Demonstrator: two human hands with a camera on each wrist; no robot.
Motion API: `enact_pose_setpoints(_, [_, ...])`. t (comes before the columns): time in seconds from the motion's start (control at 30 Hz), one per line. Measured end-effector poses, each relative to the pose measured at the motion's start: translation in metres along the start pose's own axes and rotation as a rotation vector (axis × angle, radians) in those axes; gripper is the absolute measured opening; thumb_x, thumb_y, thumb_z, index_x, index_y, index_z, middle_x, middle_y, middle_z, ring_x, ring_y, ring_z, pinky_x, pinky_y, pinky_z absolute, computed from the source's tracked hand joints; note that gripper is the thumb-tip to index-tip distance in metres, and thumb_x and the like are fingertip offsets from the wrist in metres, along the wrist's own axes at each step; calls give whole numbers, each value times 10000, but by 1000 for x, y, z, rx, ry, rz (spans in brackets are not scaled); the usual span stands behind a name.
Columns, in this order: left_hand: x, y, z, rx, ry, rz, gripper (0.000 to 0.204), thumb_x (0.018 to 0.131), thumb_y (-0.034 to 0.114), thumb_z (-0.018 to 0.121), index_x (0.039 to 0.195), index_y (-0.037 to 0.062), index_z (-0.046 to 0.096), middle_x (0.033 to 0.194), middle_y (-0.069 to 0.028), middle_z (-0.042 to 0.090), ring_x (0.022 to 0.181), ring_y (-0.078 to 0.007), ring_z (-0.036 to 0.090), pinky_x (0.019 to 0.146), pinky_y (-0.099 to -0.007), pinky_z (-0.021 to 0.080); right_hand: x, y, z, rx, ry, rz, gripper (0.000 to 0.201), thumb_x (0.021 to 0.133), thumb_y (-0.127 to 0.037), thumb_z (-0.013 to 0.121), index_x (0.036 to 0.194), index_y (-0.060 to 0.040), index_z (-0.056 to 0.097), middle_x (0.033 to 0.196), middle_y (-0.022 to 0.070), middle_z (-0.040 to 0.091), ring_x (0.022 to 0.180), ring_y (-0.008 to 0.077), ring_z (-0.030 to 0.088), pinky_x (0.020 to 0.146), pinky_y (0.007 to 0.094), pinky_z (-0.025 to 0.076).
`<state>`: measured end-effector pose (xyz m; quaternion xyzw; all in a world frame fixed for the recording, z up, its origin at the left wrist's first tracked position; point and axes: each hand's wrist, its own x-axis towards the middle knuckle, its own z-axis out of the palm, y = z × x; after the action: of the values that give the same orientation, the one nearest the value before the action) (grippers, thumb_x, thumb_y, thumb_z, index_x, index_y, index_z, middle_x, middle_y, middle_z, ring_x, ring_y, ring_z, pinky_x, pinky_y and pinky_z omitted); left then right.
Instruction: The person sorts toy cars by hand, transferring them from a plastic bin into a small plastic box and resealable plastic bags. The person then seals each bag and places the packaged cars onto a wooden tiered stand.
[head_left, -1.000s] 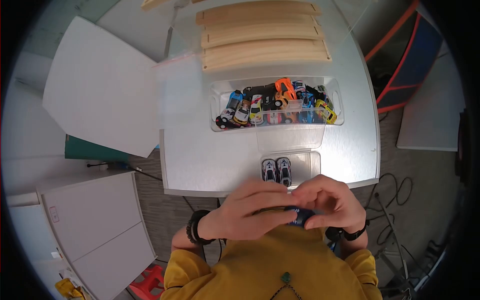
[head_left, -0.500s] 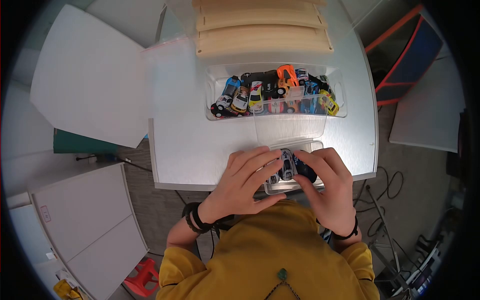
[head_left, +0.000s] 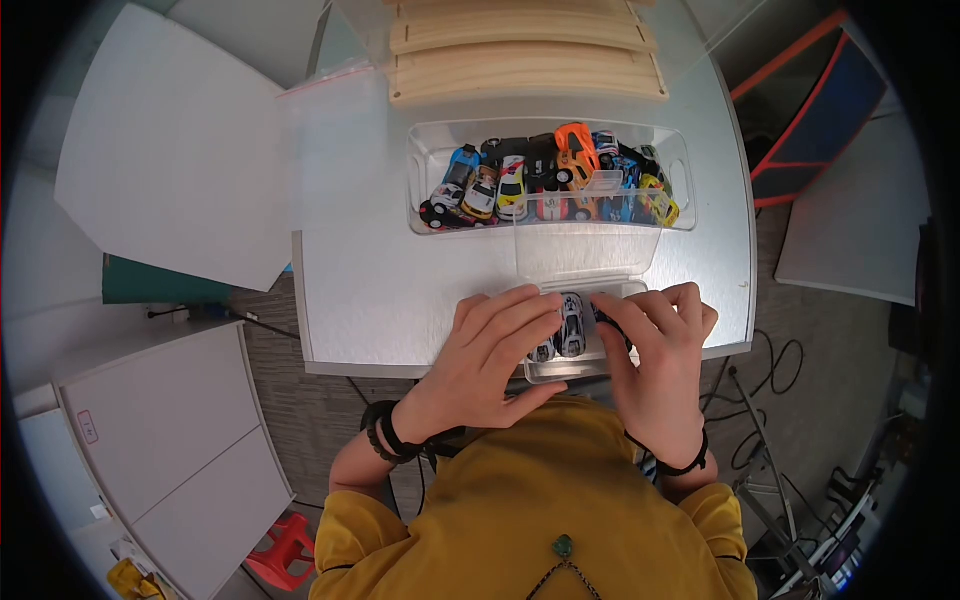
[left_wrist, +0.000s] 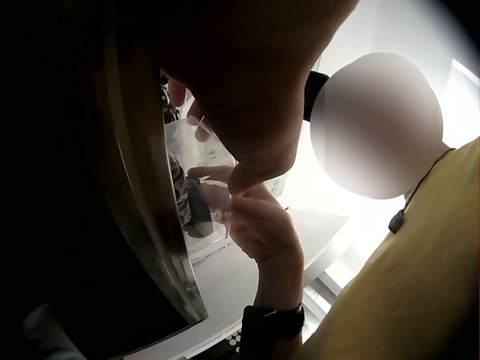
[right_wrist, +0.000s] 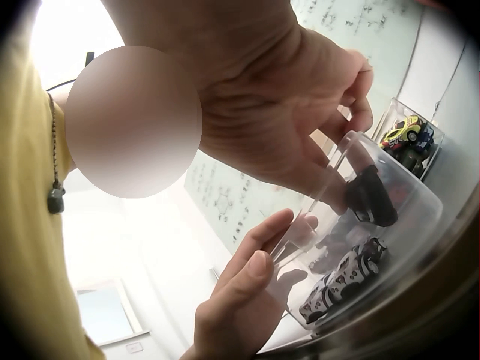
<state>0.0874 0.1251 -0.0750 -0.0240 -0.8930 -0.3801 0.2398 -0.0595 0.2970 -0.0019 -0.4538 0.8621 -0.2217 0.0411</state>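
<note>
My right hand (head_left: 660,365) is pinching a dark toy car (right_wrist: 373,201) inside the clear plastic box (head_left: 553,379), at three o'clock from the black-and-white toy cars (head_left: 571,328), while my left hand (head_left: 480,362), fingers extended, is apparently steadying the box's nine-o'clock side.

Dark toy car (head_left: 614,324) mostly hidden by right hand (head_left: 662,352); markings too blurred to read. Outer white toy car (head_left: 542,351) partly covered by left hand (head_left: 485,358). Small clear box (head_left: 565,373): both side rims hidden under hands. Large clear bin (head_left: 421,188): lower cars buried, number unclear. Wooden slats (head_left: 525,76) cut off by top edge, head view. Wall writing (right_wrist: 225,201) illegible. Left wrist view: left side lost in darkness.
</note>
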Motion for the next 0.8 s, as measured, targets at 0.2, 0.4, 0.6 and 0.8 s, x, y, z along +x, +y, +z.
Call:
enact_pose_setpoints(0.2, [0, 1, 0, 1, -14, -15, 824, 790, 290, 952, 1456, 48, 530, 1523, -167, 617, 1389, -387, 563, 1123, -485, 423, 1, 7, 5, -16, 23, -12, 310, 845, -2, 779, 1133, -119, 778, 994, 26, 687, 1113, 319, 553, 943, 502, 306])
enact_pose_setpoints(0.4, [1, 2, -1, 7, -18, -18, 819, 798, 293, 947, 1458, 47, 528, 1523, -170, 616, 1393, -389, 560, 1116, -491, 429, 3, 6, 3, 8, -4, 8, 290, 833, 11, 759, 1109, -76, 759, 1007, 57, 695, 1176, 334, 569, 976, 505, 304])
enact_pose_setpoints(0.6, [-1, 1, 0, 20, -22, -13, 825, 795, 294, 947, 1459, 42, 528, 1524, -173, 616, 1396, -389, 559, 1112, -489, 430, 5, 8, 8, 92, 23, 15, 282, 842, -2, 738, 1119, -53, 748, 1014, 71, 701, 1176, 328, 576, 1000, 492, 298])
enact_pose_setpoints(0.8, [0, 1, 0, 30, -28, -12, 809, 792, 287, 941, 1448, 42, 536, 1518, -169, 620, 1393, -391, 560, 1109, -490, 430, 3, 11, 13, 47, 22, 3, 266, 862, -19, 728, 1125, -50, 752, 1010, 70, 698, 1227, 333, 579, 1037, 503, 294])
